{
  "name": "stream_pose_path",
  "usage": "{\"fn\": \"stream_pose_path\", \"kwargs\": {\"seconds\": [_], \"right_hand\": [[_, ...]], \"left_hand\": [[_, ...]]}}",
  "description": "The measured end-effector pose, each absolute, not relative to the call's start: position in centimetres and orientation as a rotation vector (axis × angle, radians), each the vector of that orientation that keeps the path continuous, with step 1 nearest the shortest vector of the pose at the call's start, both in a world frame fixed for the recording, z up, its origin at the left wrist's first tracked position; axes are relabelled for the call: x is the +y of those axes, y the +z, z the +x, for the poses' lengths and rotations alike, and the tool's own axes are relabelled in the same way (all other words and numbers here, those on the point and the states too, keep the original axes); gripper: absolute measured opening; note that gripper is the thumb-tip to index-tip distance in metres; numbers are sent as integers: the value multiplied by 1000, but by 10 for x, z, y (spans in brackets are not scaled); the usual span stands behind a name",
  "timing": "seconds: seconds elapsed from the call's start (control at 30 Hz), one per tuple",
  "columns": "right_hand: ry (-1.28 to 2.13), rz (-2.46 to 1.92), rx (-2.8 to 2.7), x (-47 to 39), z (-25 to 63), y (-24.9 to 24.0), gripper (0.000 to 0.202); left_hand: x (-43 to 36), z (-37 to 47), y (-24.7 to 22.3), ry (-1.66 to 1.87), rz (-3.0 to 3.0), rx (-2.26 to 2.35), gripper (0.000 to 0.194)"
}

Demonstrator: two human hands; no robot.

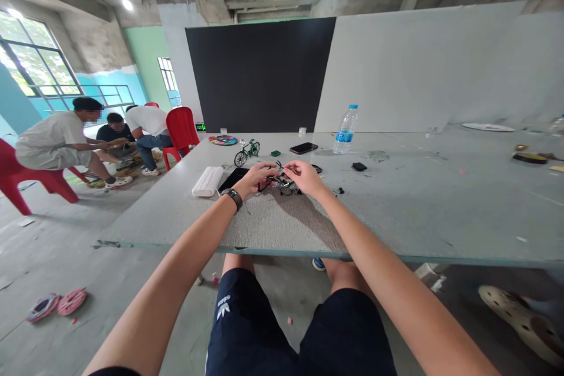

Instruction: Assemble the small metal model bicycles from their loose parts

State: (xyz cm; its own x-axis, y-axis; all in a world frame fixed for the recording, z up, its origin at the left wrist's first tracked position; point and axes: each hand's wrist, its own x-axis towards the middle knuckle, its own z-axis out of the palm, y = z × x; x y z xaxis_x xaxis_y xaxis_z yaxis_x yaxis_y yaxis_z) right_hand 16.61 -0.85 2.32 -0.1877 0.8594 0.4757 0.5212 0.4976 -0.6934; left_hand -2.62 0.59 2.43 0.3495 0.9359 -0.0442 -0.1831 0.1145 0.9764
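Observation:
Both my hands meet over a cluster of small black model-bicycle parts (286,190) on the table. My left hand (255,180), with a dark wristband, has its fingers curled in at the left of the cluster; what they grip is too small to make out. From the right, my right hand (305,176) pinches a small dark piece whose kind is unclear. Just behind my hands stands a green model bicycle (247,152), upright on its wheels. A white box-like case (208,181) and a black flat object (232,178) lie left of my left hand.
Farther back on the grey table (432,200) are a phone (304,148), a water bottle (346,130), a small green item (275,153) and a colourful palette (222,140). A black object (359,167) lies right. People (57,135) sit on red chairs at left.

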Motion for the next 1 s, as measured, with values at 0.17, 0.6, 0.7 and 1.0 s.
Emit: {"fn": "stream_pose_path", "kwargs": {"seconds": [0.17, 0.6, 0.7, 1.0], "right_hand": [[441, -1163, -1849, -9, 164, 21, 13], [349, -1074, -1870, -13, 168, 29, 27], [362, -1040, -1857, -13, 169, 31, 29], [370, -1038, -1832, -11, 170, 29, 25]], "left_hand": [[5, -26, 28, 912, 1177, 872, 39], [15, -28, 17, 949, 1144, 827, 36], [19, -30, 15, 950, 1132, 824, 37], [20, -31, 16, 954, 1055, 780, 24]]}}
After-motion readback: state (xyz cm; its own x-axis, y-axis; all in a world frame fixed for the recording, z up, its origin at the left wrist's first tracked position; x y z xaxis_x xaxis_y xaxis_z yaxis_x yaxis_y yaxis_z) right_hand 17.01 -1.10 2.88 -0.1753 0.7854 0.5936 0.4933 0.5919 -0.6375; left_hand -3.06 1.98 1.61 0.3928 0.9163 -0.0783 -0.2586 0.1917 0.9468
